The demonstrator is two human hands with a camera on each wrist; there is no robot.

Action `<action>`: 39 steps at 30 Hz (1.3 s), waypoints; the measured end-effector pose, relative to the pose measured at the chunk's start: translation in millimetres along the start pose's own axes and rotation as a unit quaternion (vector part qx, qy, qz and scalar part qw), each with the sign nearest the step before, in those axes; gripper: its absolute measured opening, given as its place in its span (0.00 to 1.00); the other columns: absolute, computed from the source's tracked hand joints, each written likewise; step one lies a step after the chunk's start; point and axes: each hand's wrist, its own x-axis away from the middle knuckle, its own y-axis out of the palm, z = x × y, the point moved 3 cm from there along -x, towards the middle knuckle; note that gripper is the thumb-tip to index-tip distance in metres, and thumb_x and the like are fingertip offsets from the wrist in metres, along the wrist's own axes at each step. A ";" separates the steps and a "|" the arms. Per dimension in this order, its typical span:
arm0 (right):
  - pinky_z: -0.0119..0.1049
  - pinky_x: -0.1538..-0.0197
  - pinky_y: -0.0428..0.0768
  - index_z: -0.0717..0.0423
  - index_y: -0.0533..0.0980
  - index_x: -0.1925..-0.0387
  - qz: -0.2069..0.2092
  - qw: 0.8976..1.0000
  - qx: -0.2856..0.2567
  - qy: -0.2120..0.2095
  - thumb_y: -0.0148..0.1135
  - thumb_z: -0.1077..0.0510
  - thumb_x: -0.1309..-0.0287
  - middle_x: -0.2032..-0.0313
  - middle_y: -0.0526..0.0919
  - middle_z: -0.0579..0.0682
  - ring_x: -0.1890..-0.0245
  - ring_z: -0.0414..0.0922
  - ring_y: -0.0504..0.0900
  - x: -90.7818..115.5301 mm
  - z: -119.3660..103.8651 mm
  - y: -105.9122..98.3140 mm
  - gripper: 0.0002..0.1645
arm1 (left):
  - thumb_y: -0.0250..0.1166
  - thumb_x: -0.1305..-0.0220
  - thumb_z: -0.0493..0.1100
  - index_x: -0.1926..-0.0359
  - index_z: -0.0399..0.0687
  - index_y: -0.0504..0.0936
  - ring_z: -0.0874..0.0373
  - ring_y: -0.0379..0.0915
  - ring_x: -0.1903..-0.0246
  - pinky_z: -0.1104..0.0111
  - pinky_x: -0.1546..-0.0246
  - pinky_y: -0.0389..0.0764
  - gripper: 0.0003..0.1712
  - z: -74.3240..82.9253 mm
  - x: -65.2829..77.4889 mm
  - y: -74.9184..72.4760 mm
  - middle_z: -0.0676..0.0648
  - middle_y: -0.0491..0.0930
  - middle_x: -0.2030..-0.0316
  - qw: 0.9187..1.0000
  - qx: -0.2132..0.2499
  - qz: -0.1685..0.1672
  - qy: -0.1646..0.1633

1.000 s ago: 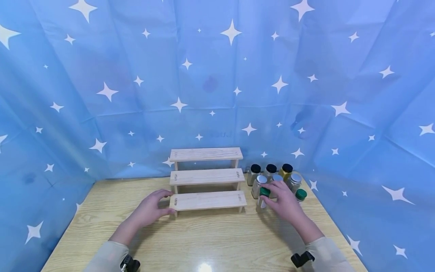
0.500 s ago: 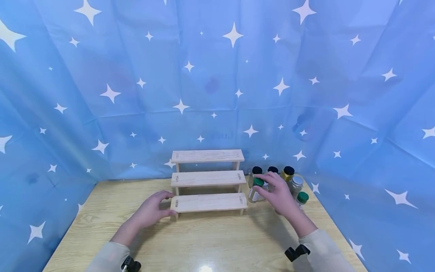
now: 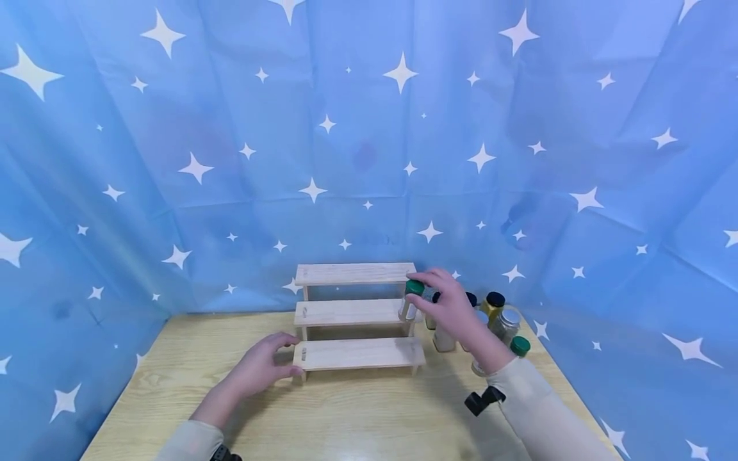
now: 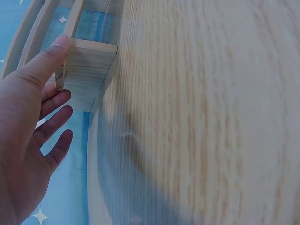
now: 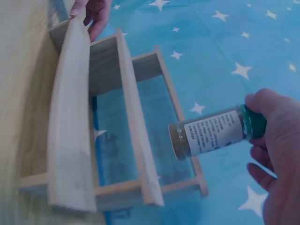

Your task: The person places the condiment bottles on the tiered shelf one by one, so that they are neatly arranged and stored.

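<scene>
A small spice jar [image 5: 211, 133] with a green lid and a printed white label is held by its lid between the thumb and fingers of my right hand [image 3: 452, 310]. In the head view the jar overlaps the right end of the middle step of a three-step wooden shelf rack [image 3: 352, 312]. The right wrist view shows the jar's base pointing toward the rack's upper steps, with a gap before the middle board. My left hand [image 4: 35, 98] pinches the left end of the lowest board between thumb and index finger; its other fingers are loosely spread.
Right of the rack stands a group of spice jars, partly hidden by my right arm: a yellow jar [image 3: 494, 306] with a black lid, a silver-lidded jar [image 3: 507, 323] and a green-lidded jar [image 3: 520, 346] among them. A blue starry cloth [image 3: 369, 160] hangs behind the wooden table [image 3: 346, 416].
My right hand has lifted the green-lidded spice jar from the front of the group and carried it left and up to the rack's middle step. The left hand stays at the rack.
</scene>
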 end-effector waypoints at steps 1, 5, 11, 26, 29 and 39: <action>0.53 0.49 0.83 0.49 0.85 0.33 -0.004 1.000 -0.005 0.004 0.78 0.54 0.29 0.46 0.85 0.46 0.46 0.48 0.80 -4.9 -1.1 1.8 0.26 | 0.84 0.39 0.57 0.29 0.43 0.82 0.39 0.77 0.32 0.39 0.28 0.76 0.43 -0.1 0.6 0.5 0.44 0.82 0.32 1.000 0.001 0.000 -0.001; 0.57 0.46 0.84 0.47 0.85 0.32 -0.017 0.999 -0.040 0.019 0.77 0.52 0.27 0.46 0.85 0.45 0.46 0.47 0.80 -24.5 -1.6 10.5 0.25 | 0.84 0.40 0.59 0.29 0.44 0.82 0.39 0.77 0.31 0.39 0.28 0.76 0.43 -0.2 1.1 2.1 0.44 0.82 0.31 1.000 0.001 0.002 -0.003; 0.55 0.42 0.86 0.50 0.86 0.34 -0.017 0.996 -0.082 0.013 0.77 0.55 0.28 0.46 0.86 0.47 0.47 0.48 0.83 -51.5 -7.2 24.3 0.24 | 0.84 0.41 0.60 0.29 0.45 0.82 0.39 0.76 0.30 0.40 0.27 0.74 0.44 0.0 -2.9 3.6 0.44 0.81 0.30 1.000 0.003 0.005 -0.005; 0.45 0.45 0.90 0.52 0.87 0.35 -0.037 0.989 -0.143 0.017 0.78 0.55 0.29 0.49 0.85 0.49 0.51 0.48 0.86 -112.1 -36.2 68.6 0.23 | 0.85 0.40 0.60 0.30 0.47 0.83 0.41 0.79 0.33 0.41 0.30 0.78 0.42 -2.9 -0.1 1.2 0.47 0.83 0.33 1.000 -0.009 0.003 0.007; 0.43 0.45 0.90 0.54 0.86 0.35 -0.038 0.989 -0.144 0.009 0.78 0.55 0.29 0.49 0.85 0.50 0.51 0.48 0.85 -122.3 -42.2 78.9 0.24 | 0.84 0.40 0.59 0.30 0.47 0.83 0.41 0.79 0.33 0.41 0.30 0.78 0.42 -3.1 0.4 1.1 0.47 0.83 0.33 1.000 -0.005 0.003 0.005; 0.43 0.46 0.88 0.57 0.84 0.32 -0.043 0.984 -0.171 0.017 0.77 0.52 0.27 0.49 0.83 0.50 0.50 0.48 0.84 -141.6 -52.9 105.2 0.28 | 0.84 0.40 0.60 0.30 0.48 0.83 0.41 0.80 0.34 0.42 0.31 0.79 0.42 -5.7 -0.2 2.1 0.46 0.82 0.33 1.000 -0.010 0.002 0.011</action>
